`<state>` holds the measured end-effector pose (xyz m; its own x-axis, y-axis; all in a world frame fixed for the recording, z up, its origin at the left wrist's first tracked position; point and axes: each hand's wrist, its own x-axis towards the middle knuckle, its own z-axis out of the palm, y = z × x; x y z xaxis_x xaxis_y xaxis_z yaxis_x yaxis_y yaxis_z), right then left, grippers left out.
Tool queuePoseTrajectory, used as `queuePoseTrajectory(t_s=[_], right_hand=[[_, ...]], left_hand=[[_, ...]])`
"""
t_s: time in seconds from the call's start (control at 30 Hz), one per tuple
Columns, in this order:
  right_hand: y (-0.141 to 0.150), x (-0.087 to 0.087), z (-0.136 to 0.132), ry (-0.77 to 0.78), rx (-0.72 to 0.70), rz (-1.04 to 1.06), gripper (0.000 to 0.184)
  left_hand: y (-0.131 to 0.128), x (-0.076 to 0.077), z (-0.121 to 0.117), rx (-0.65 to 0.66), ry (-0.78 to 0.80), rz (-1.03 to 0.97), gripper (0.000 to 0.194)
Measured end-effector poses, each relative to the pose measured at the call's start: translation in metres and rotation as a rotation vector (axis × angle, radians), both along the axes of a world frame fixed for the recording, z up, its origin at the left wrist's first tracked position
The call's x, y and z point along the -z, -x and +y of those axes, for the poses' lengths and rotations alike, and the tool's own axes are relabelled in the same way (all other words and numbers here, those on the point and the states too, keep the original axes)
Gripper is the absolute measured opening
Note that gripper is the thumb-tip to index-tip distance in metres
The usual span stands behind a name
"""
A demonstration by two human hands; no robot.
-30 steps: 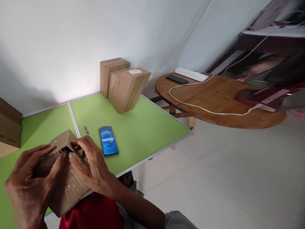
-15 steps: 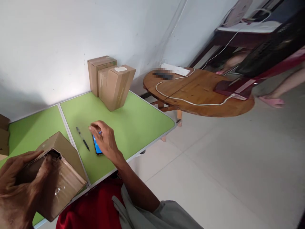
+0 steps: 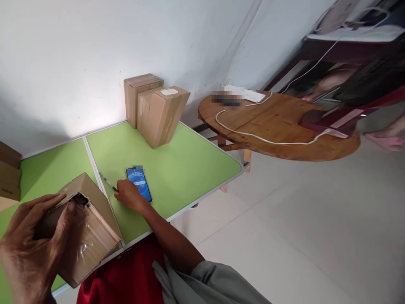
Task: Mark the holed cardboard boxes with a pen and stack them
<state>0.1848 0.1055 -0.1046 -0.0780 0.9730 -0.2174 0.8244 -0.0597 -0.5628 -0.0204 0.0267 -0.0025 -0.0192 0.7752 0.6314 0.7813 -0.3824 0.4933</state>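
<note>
My left hand (image 3: 34, 236) grips a taped cardboard box (image 3: 91, 236) at the table's front edge. Its thumb presses at a torn, dark hole in the upper corner, and what lies inside cannot be made out. On the green table my right hand (image 3: 130, 195) is closed, with its fingertips on the dark end of a pen (image 3: 106, 181). The pen points away from me, beside the white table seam. Just beyond that hand a phone (image 3: 139, 181) lies face up with its screen lit, its lower left side partly covered by the hand.
Two cardboard boxes (image 3: 158, 114) stand at the back of the green table (image 3: 196, 156), by the wall. Another box (image 3: 9, 177) is at the far left. To the right, a round wooden table (image 3: 268, 122) carries a white cable and a dark laptop-like object. A person's legs show behind it.
My right hand has left the box's torn corner, passed over the phone and come down onto the pen. My left hand has kept hold of the box. The view has shifted slightly.
</note>
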Motion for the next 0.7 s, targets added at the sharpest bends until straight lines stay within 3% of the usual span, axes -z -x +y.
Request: queuePoseTrajectory(t_s=[0.1,0.23,0.3,0.47,0.7], right_hand=[[-0.021,-0.004,-0.003,-0.048,0.028,0.300,0.019],[-0.037,-0.023,-0.023,-0.112,0.040,1.332,0.040],[-0.036,-0.036,-0.037,-0.088,-0.034,1.627,0.050],[-0.017,-0.055,-0.060,-0.095,-0.166,1.711,0.040],[0.007,-0.051,-0.065,-0.213,-0.094,1.567,0.047]], left_hand=[[0.000,-0.001,0.004,0.020,-0.031,0.032,0.035],[0.000,0.000,0.007,0.037,-0.060,0.053,0.030],[0.000,0.002,0.007,0.038,-0.074,0.054,0.029],[0.000,0.005,0.007,0.031,-0.093,0.078,0.029],[0.001,0.005,0.003,0.038,-0.058,0.055,0.025]])
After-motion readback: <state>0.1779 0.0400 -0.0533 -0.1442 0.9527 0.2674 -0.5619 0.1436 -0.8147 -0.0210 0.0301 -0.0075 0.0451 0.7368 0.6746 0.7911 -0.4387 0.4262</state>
